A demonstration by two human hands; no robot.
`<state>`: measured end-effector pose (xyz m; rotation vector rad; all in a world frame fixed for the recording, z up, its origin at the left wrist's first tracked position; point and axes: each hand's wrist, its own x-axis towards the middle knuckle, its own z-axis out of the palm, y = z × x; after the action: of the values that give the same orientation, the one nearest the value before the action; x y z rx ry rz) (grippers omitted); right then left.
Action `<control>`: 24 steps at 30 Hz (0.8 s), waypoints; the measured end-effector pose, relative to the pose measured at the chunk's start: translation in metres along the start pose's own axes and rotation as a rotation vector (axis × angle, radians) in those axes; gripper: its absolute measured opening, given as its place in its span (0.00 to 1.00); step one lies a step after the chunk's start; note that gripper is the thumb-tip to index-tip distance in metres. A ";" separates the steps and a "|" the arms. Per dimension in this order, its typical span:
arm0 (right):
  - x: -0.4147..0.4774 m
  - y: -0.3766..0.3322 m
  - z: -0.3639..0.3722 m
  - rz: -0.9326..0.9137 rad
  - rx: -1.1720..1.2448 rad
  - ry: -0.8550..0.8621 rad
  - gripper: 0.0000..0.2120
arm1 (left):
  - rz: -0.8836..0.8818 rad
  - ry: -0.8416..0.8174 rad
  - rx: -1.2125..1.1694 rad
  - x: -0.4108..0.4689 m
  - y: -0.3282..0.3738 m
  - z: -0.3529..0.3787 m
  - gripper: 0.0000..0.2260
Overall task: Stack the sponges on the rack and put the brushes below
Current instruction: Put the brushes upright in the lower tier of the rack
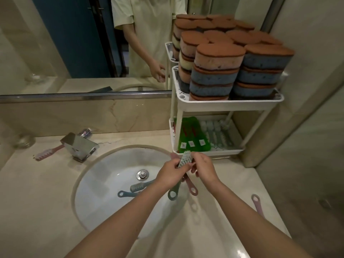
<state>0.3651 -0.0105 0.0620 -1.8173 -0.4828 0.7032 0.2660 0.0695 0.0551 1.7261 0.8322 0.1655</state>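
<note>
2 brushes (184,160) gripped in left hand (170,174), right hand (203,170), sponges (216,71) on rack (229,104)

head view looks down, close over sink (104,183).

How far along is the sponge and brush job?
Done: sponges stand stacked on the rack's top shelf; shelved brushes lie on the lower shelf. In hand: left hand and right hand hold two brushes over the sink. Left: blue brush in the sink, pink brush by the tap, mauve brush on the counter.
</note>
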 end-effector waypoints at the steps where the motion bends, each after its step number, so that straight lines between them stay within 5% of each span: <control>1: 0.002 0.000 -0.009 -0.009 0.007 -0.019 0.12 | 0.010 -0.015 0.016 0.002 0.005 0.009 0.10; 4: 0.007 -0.005 -0.036 -0.027 -0.017 -0.034 0.13 | 0.040 -0.019 0.036 0.013 0.020 0.033 0.13; 10: 0.026 -0.028 -0.093 -0.095 0.239 0.216 0.10 | 0.089 0.047 -0.005 0.044 0.052 0.065 0.20; 16: 0.052 -0.042 -0.121 -0.070 0.463 0.387 0.04 | 0.101 0.173 -0.004 0.083 0.074 0.080 0.14; 20: 0.062 -0.035 -0.123 -0.027 0.660 0.501 0.09 | -0.040 0.270 0.000 0.106 0.089 0.080 0.15; 24: 0.074 -0.023 -0.123 -0.085 0.608 0.601 0.07 | -0.039 0.398 -0.003 0.119 0.092 0.068 0.05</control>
<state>0.5022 -0.0427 0.0966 -1.3233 0.0599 0.1809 0.4290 0.0787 0.0787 1.6969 1.1527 0.4948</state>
